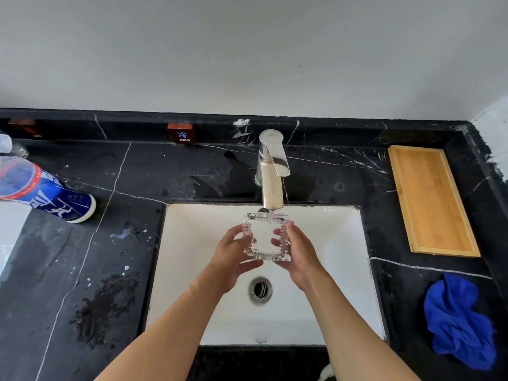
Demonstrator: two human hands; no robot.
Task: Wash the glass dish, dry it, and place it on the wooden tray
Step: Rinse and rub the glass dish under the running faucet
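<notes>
Your fingers [277,237] on both the left hand [233,254] and right hand [298,251] clasp the glass dish [265,236] under the faucet [270,171]; the wooden tray [431,200] sits at two o'clock.

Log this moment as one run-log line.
step: rinsing | both hands: left hand, right hand hold glass dish under faucet, over sink | wooden tray: empty | blue cloth: unused
</notes>
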